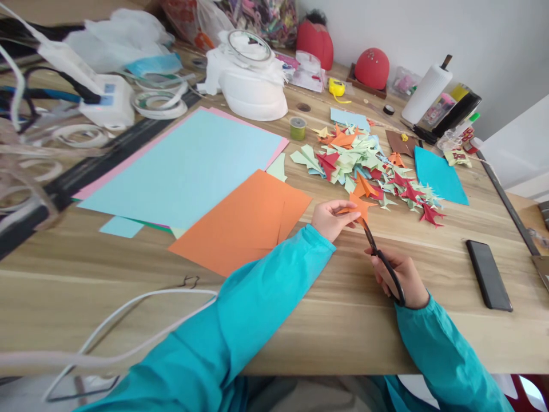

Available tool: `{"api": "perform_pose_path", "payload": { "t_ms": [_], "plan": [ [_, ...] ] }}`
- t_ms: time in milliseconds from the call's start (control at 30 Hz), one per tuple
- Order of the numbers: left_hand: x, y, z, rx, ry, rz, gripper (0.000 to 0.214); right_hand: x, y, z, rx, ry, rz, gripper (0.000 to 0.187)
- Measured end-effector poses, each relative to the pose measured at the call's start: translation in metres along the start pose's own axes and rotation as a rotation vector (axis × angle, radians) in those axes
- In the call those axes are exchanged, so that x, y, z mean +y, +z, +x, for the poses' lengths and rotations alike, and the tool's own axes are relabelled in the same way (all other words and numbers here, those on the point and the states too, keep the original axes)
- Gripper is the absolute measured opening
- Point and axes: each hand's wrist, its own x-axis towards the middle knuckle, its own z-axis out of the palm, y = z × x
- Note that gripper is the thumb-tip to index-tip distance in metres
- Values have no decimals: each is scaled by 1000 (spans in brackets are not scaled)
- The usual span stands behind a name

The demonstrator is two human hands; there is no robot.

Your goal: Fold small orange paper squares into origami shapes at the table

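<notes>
Between the thumb and fingers of my left hand (333, 220) is an orange paper star (360, 207). My right hand (401, 278) grips black-handled scissors (388, 266), whose blades point up at the star's lower edge. Whether the blades are closed on the paper I cannot tell. Just beyond the star spreads a heap of small cut and folded paper shapes (358, 157) in pale green, red, orange and blue. Left of my left hand lies a sheet of orange paper (240, 229) with cut lines, partly over a larger light blue sheet (189, 166).
A black phone (489, 274) lies at the right. Turquoise paper (440, 174) is beyond it. A green spool (297, 128), a yellow tape measure (337, 87) and a white cap-like object (253, 86) stand farther back. White cable (141, 297) and a power adapter (107, 103) occupy the left.
</notes>
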Motion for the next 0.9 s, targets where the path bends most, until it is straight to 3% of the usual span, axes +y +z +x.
{"api": "perform_pose_path", "payload": {
  "t_ms": [900],
  "plan": [
    [0,0,0,2,-7,8,33,0,1,-1,-10,-59,-14,48]
  ]
}}
